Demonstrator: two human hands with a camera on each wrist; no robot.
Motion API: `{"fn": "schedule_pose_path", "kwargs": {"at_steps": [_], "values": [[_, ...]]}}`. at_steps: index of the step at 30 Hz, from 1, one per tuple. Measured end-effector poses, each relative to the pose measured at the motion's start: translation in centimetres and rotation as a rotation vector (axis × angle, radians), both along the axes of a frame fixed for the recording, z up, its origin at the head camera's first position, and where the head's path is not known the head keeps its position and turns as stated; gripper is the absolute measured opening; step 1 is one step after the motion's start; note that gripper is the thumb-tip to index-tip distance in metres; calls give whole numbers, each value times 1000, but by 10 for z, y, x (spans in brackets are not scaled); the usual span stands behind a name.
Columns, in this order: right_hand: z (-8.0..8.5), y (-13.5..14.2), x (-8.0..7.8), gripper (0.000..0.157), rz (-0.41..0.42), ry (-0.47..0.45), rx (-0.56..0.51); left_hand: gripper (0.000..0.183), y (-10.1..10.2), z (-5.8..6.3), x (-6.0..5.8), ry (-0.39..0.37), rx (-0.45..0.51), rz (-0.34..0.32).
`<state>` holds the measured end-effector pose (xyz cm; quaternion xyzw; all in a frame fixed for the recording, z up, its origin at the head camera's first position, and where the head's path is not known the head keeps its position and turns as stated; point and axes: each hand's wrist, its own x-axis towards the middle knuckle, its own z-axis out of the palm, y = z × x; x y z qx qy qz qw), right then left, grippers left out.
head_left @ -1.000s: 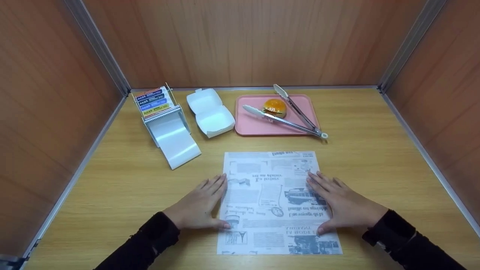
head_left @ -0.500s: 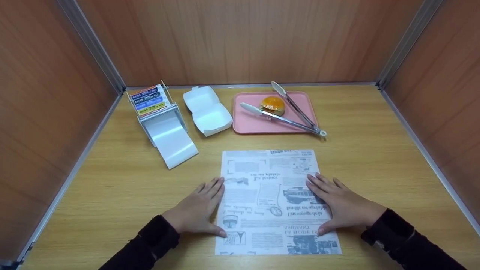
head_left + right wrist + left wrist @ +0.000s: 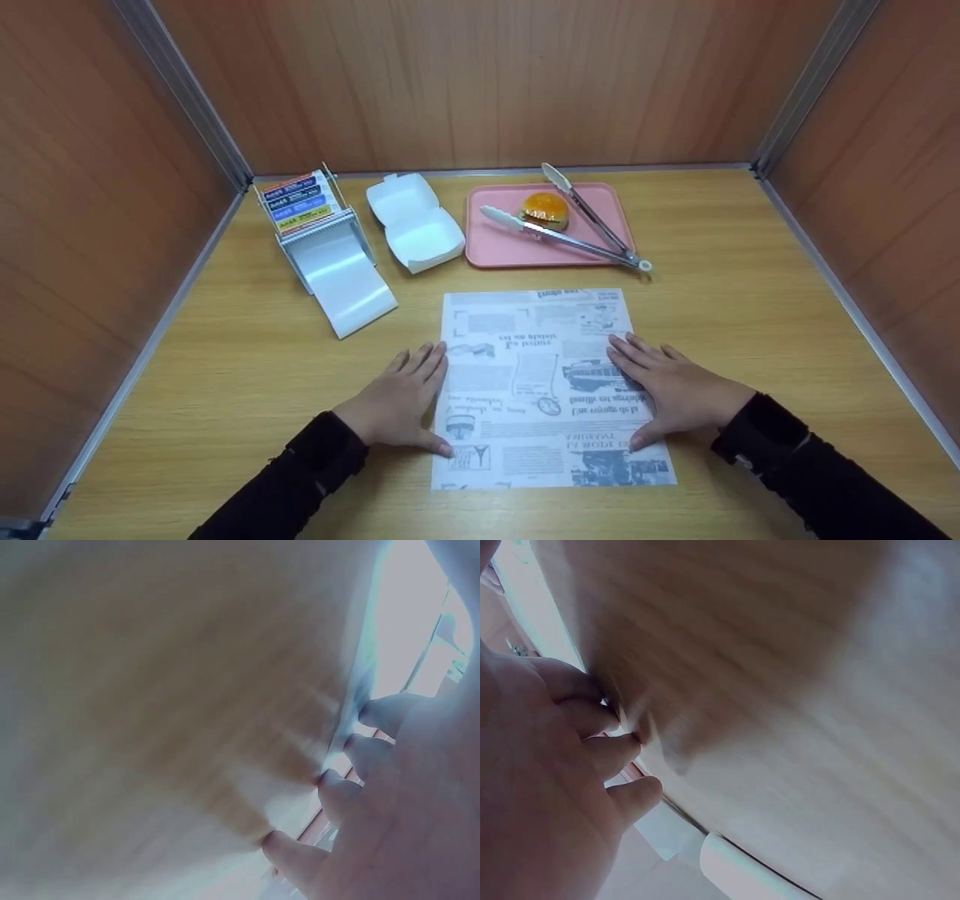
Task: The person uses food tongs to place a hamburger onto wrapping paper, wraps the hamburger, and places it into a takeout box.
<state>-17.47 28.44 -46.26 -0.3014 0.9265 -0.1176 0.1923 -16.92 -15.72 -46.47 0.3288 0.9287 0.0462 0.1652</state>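
A sheet of newspaper-print wrapping paper lies flat on the wooden table, its printing upside down in the head view. My left hand rests at its left edge, fingertips and thumb right at the border. On the opposite side, my right hand lies with fingertips and thumb on the paper's right margin. Both hands have extended, relaxed fingers. In the left wrist view the fingers touch down on the table side, and in the right wrist view the fingertips press down close to the paper's edge.
Behind the paper is a pink tray with a hamburger and metal tongs lying across it. Left of that stand an opened white burger box and a sticker dispenser with its white strip hanging out. Wooden panels enclose the table.
The paper has slid slightly away from me, toward the tray, with both hands moving along with it. The left hand's thumb shifted a little at the edge. Objects at the back stay put.
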Motion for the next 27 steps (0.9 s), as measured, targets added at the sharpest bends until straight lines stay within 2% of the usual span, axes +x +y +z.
{"fn": "schedule_pose_path", "kwargs": {"at_steps": [8,15,27], "values": [[2,-5,-17,141,2,-14,34,137,1,5,-14,-30,-44,25],[3,-8,-25,139,-6,-10,59,137,0,3,-28,-23,-52,34],[1,-5,-28,138,-2,-16,34,139,0,3,-31,-59,0,46]]}}
